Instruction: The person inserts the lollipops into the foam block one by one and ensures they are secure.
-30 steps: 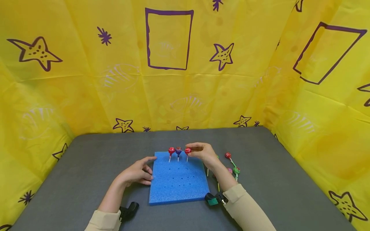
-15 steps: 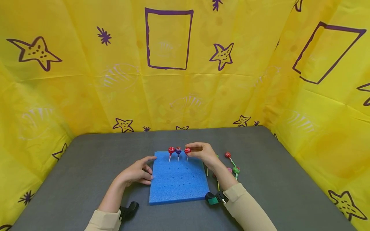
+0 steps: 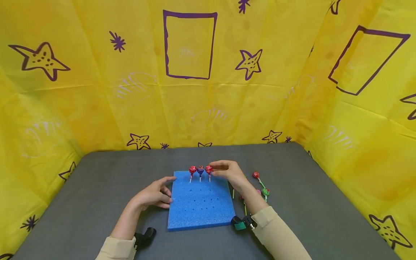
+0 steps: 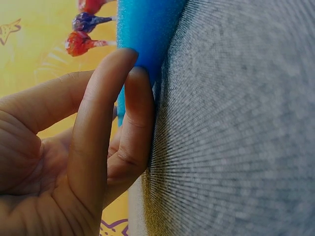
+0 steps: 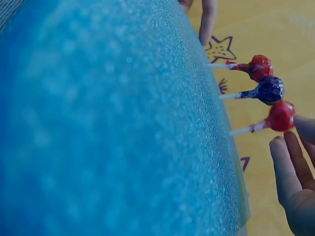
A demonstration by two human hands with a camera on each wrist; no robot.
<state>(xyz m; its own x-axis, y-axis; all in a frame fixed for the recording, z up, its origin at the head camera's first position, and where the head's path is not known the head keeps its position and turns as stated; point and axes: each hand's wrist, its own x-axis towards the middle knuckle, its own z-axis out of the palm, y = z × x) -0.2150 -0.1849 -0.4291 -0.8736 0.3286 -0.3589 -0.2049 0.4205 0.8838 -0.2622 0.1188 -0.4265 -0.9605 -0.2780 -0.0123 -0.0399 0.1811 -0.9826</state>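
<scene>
My left hand (image 3: 152,195) at nine o'clock rests spread fingers against the foam block (image 3: 201,218); I'd brace it there. Near twelve stand a red lollipop (image 3: 193,169), a purple lollipop (image 3: 200,169) and, toward one, the second red lollipop (image 3: 208,169). My right hand (image 3: 229,173), fingers parted, seems to touch that unclamped; best withdraw without tipping it. Loose lollipops (image 3: 265,191) lie on the desk (image 3: 318,195) toward three.

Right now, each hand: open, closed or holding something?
Left hand: open, touching the blue foam board.
Right hand: open, at a standing red lollipop; contact unclear.
</scene>
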